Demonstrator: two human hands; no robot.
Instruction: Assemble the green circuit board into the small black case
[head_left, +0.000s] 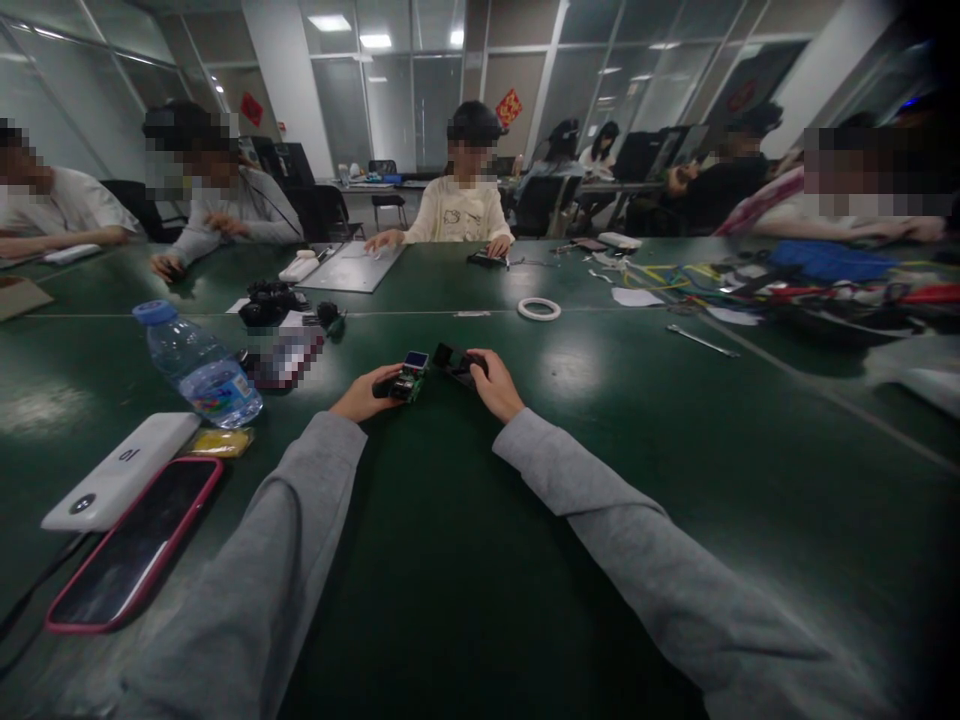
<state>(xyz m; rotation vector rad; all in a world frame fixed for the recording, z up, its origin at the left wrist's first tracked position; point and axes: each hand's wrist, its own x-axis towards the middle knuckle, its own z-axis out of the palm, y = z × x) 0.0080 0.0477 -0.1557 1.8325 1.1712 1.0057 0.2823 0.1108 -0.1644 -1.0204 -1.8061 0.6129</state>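
My left hand (pixel 366 394) grips a small device with a bare green circuit board (pixel 409 385) and a little screen on its upper end. Part of that device is covered by my fingers. In my right hand (pixel 495 383) is a flat black plastic cover (pixel 454 363), held at its right end between thumb and fingers. The cover and the board are close together but apart, both just above the green table (pixel 465 520). Grey sleeves reach up to both wrists.
To the left are a water bottle (pixel 202 370), a white power bank (pixel 124 470), a red-cased phone (pixel 139 545) and a yellow packet (pixel 222 442). Ahead lies a white tape roll (pixel 538 309); a wrench (pixel 702 341) and tangled cables (pixel 720 278) are right. Several people sit around the table.
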